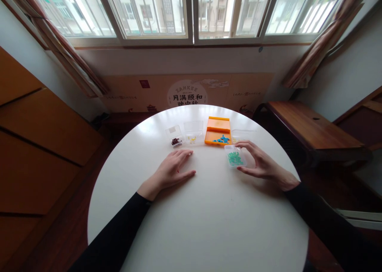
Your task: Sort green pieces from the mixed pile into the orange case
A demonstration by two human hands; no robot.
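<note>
My right hand (259, 162) grips a small clear plastic box (227, 160) between thumb and fingers; green pieces (235, 158) fill much of it. Resting on the white table, my left hand (170, 166) is open, thumb and fingers apart, with nothing in it. Just beyond that hand stand a clear box with dark brown pieces (176, 141) and a clear open box (193, 128) with a few yellow pieces (191, 138). An orange open case (218, 124) holds blue pieces (222, 140). Partly behind my right hand is another clear open box (246, 135).
The round white table (209, 224) has its far edge near a large printed cardboard panel (134, 89) under the window. A wooden bench (316, 125) stands to the right. Wooden cabinet doors (38, 156) are on the left, and curtains (322, 45) hang beside the window.
</note>
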